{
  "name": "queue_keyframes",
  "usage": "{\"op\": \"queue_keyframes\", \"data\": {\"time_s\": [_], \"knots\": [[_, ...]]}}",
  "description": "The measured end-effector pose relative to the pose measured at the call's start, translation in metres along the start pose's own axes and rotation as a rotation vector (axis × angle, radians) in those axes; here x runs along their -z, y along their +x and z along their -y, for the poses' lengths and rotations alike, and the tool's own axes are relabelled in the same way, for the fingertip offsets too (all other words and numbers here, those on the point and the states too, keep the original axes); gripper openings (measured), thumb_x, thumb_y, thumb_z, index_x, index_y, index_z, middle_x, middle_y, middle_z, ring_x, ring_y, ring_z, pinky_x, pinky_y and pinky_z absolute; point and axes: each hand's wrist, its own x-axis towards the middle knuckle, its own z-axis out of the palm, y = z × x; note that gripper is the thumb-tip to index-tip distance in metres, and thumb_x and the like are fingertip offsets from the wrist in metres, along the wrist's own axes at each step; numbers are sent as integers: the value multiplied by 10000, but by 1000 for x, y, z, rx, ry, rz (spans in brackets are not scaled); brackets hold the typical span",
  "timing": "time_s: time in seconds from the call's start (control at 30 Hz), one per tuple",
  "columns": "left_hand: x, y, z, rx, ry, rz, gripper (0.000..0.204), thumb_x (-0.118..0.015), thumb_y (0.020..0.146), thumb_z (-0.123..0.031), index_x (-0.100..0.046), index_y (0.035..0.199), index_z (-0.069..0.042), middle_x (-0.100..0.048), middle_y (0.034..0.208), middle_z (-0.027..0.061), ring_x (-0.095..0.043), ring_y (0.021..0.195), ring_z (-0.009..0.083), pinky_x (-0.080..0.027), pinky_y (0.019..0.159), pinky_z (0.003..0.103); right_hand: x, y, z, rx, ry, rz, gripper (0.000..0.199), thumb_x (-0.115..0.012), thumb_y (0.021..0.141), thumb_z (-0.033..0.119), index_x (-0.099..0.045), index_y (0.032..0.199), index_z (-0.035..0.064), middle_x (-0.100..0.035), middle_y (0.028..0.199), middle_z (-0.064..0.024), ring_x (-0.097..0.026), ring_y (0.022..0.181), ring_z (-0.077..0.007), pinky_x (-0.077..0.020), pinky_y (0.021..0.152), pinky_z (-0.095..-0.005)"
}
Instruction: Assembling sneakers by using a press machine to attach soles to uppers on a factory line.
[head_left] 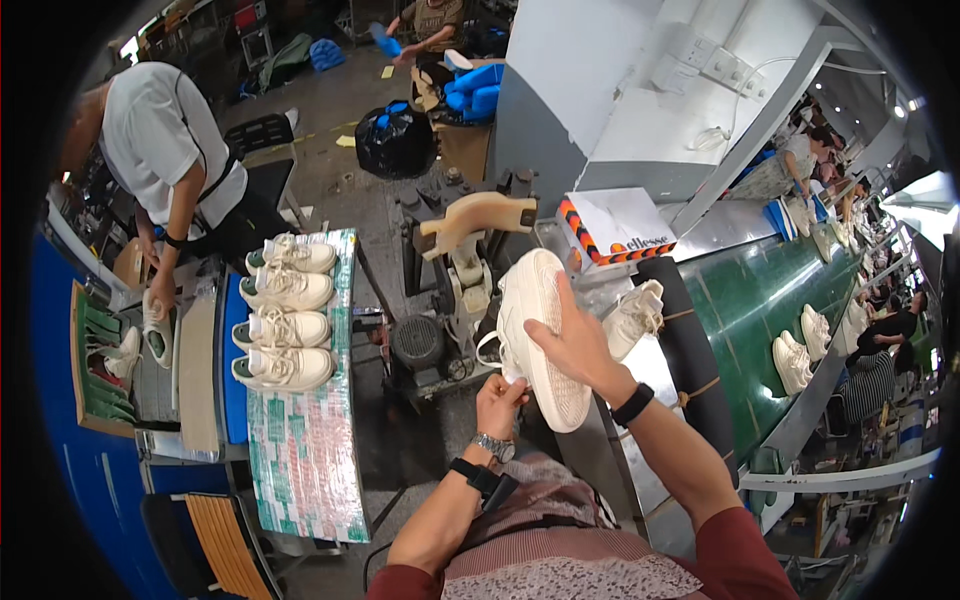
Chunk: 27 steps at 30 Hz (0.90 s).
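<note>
A cream sneaker (545,320) is held up in front of me, its textured sole turned toward my right side. My right hand (580,345) is wrapped round the sole, thumb lying across it. Low on the upper side, the fingers of my left hand (500,400) pinch the shoe's edge at a small white bit; exactly which part is hidden. A white lace loop (488,348) sticks out on that side. Just right of my right hand, another cream sneaker (636,318) rests on the metal ledge beside a black padded roll (680,340).
Several laced sneakers (287,318) line a tape-wrapped board (305,460) at left. Ahead stands a machine with a motor (418,342). A white shoe box (620,228) sits at the ledge's far end. A green conveyor (745,300) carries sneakers at right. A co-worker (180,150) handles a shoe at left.
</note>
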Motion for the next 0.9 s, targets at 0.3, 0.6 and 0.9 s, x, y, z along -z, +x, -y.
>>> {"op": "queue_keyframes", "data": {"time_s": [0.3, 0.6, 0.9], "knots": [[-9, 5, 6, 112, -87, 37, 205, -664, 946, -68, -516, 806, -83, -674, 867, 50, -677, 756, 138, -546, 647, 265, 5, 13, 5, 166, -167, 18, 986, -657, 827, 498, -230, 1523, -53, -636, 899, -317, -663, 806, -466, -535, 710, -528], [-4, -21, -3, 374, -232, 158, 535, -390, 1061, -378, -463, 1411, 19, -570, 1386, 151, -605, 1224, 291, -499, 1035, 433, -20, -10, 15, 205, -272, 9, 1062, -719, 779, 471, -179, 1559, -6, -591, 998, -332, -659, 765, -464, -547, 656, -523], [-57, -30, -20, 205, -745, 327, 780, -341, 976, -697, -382, 1520, -140, -523, 1445, 133, -568, 1260, 307, -484, 1050, 446, -32, -35, 20, 118, -241, -118, 1085, -722, 784, 482, -150, 1570, 0, -558, 1018, -288, -650, 774, -440, -546, 654, -497]]}}
